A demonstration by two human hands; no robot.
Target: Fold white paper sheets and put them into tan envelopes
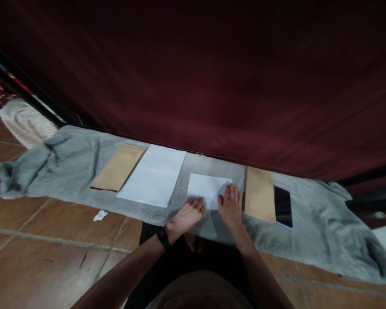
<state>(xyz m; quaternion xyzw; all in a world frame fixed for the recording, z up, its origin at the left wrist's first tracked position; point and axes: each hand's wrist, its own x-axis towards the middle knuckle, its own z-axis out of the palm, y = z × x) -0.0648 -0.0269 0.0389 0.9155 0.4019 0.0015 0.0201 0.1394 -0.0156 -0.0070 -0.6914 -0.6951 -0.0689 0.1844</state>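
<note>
Filling the upper frame, one dark red cloth [212,86], cut off at the top; below, one long grey cloth [67,171]; along the bottom, tiled floor [35,240], partly hidden by legs; left of centre, one large white paper [154,176], in layers too blurred to count; on its left and right of centre, two brown papers [260,195], hard to tell as single or stacked; at centre, one smaller white paper [209,183], partly hidden at its lower edge; over its right part, right hand [230,206], laid flat; at its lower left corner, left hand [193,208], apart from the other, curled, impossible to tell whether gripping; right of centre, one phone [283,206]; lower left, one crumpled white scrap [100,215].
</note>
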